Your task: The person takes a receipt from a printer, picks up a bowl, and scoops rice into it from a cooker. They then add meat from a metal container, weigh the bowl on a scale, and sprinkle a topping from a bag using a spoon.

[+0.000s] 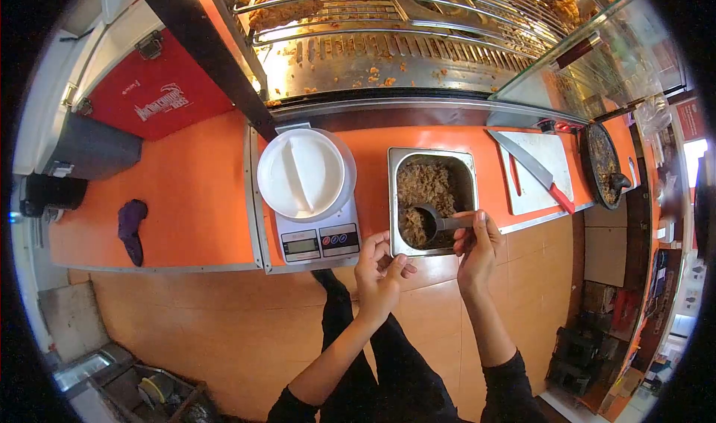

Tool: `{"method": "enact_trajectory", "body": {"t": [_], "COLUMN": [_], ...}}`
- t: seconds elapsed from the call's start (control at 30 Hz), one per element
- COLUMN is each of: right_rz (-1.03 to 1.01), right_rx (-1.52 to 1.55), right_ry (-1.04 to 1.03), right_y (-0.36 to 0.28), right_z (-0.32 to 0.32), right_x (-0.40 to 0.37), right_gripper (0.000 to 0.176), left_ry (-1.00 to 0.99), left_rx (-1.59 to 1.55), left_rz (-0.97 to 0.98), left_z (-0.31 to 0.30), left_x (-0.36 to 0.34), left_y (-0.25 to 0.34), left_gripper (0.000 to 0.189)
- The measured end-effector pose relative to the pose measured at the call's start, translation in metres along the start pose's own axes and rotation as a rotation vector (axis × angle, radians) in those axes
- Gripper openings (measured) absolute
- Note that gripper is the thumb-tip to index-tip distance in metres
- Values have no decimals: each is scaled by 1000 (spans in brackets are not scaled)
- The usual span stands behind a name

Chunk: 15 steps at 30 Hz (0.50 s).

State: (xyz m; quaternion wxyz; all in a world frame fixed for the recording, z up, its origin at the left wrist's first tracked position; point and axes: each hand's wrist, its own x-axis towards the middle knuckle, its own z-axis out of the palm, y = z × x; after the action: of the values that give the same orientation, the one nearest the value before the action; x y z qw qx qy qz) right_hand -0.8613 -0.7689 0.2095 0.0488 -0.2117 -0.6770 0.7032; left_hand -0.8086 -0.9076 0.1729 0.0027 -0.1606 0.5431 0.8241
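Observation:
A rectangular steel food pan (394,199) sits at the front edge of the orange counter, partly filled with brown shredded or minced food (426,184). My right hand (477,250) grips the handle of a dark scoop (447,223), whose bowl is down in the food. Fingers curled, my left hand (379,278) is at the pan's front left corner, with the thumb by the rim. To the left of the pan stands a digital kitchen scale (304,261) bearing a round white divided dish (280,173).
A large knife (531,166) lies on a white cutting board (548,155) at right, beside a black stone bowl (597,155). Behind the counter is a lit glass food warmer (388,73). A dark purple cloth (131,229) and red box (160,87) are at left.

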Motion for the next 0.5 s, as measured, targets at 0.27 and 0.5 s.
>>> {"method": "enact_trajectory", "body": {"t": [0.27, 0.5], "right_rz": [18, -48], "right_rx": [132, 294], "right_ry": [64, 49], "right_y": [-13, -42], "right_z": [1, 11], "right_x": [17, 34], "right_gripper": [38, 35], "left_ry": [48, 35], "left_rx": [-32, -22], "left_rz": [-11, 32], "left_z": [-4, -10], "left_x": [3, 16], "left_y": [-1, 4], "left_gripper": [33, 35]}}
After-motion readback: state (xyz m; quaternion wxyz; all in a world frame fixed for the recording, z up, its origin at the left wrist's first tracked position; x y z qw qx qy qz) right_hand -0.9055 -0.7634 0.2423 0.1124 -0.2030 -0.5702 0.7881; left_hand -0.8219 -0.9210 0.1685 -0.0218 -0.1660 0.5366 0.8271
